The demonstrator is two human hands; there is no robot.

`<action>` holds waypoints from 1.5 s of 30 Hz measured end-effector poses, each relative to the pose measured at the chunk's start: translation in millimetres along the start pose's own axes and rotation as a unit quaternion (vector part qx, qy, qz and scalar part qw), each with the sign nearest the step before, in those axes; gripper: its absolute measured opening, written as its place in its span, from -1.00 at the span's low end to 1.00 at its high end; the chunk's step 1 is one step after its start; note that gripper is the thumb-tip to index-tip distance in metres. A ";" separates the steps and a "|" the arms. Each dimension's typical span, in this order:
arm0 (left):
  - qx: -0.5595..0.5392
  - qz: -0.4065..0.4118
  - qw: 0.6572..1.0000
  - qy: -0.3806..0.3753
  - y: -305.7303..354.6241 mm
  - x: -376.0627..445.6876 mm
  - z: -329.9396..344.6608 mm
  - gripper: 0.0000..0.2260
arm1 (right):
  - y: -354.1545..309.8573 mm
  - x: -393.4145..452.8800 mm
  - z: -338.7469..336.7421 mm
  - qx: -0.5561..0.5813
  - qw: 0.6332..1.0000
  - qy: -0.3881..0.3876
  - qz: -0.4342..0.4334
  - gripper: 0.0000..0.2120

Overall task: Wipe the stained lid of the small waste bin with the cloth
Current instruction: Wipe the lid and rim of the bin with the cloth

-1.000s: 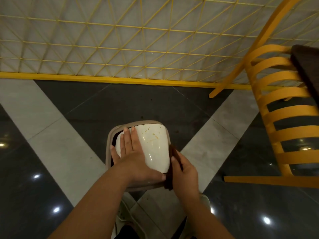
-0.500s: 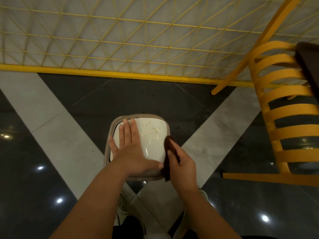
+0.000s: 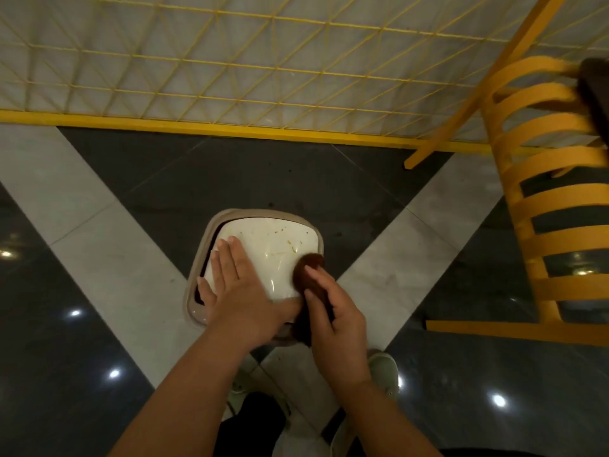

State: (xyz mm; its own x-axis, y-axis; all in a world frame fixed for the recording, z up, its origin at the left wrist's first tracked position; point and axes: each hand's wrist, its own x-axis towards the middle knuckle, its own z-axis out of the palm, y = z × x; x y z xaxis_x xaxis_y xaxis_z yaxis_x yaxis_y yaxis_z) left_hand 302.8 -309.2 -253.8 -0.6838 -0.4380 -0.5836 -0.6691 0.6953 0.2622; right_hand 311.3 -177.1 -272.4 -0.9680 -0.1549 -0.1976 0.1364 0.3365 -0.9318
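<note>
We see the small waste bin (image 3: 197, 288) standing on the floor (image 3: 108, 258), on a dark tile where two pale stripes meet in a V, directly in front of our feet. Its white lid (image 3: 273, 255) sits inside a beige rim, and small yellowish-brown specks and streaks are scattered over the far half of the lid, towards its far right corner. Our left hand (image 3: 237, 285) lies flat on the near left part of the lid, fingers straight and together and pointing away from us, the thumb stretched along the lid's near edge; it curls round nothing. Our right hand (image 3: 333, 311) grips the dark brown cloth (image 3: 308, 268), bunched into a wad, with the fingers curled over it. The wad's far end touches the lid at its right edge, just below the stained area, and the rest of the cloth hangs down past the bin's near right corner under the hand. Both bare forearms reach in from the bottom of the view. Below the bin a pale green shoe (image 3: 384, 367) shows beside the right wrist. Beyond the bin, along the far edge of the floor, runs a yellow bar carrying a yellow wire grid (image 3: 230, 61) in front of a pale wall. To the right stands a yellow slatted chair (image 3: 557, 206), well apart from the bin, with something dark on its seat at the upper right corner of the view.
</note>
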 end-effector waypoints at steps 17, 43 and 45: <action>-0.027 0.085 0.996 0.000 -10.8 19.4 -7.4 0.28 | 15.3 13.4 9.3 -0.181 0.961 -0.027 -0.207 -0.58; 0.006 0.100 0.995 0.017 -10.3 22.4 -9.5 0.29 | -12.8 59.3 14.2 -0.227 0.965 -0.027 -0.128 -0.63; 0.007 0.102 0.995 0.012 -11.0 23.9 -10.7 0.28 | -4.8 42.0 13.9 -0.256 0.949 -0.049 -0.178 -0.58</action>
State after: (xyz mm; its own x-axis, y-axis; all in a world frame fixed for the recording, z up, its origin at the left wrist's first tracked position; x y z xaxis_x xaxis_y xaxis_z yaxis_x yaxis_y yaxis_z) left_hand 290.7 -333.4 -262.4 -0.8118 -0.3012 -0.5003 -0.5124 0.7783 0.3629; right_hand 272.9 -198.1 -280.4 -0.9057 -0.4208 0.0507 -0.3398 0.6493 -0.6804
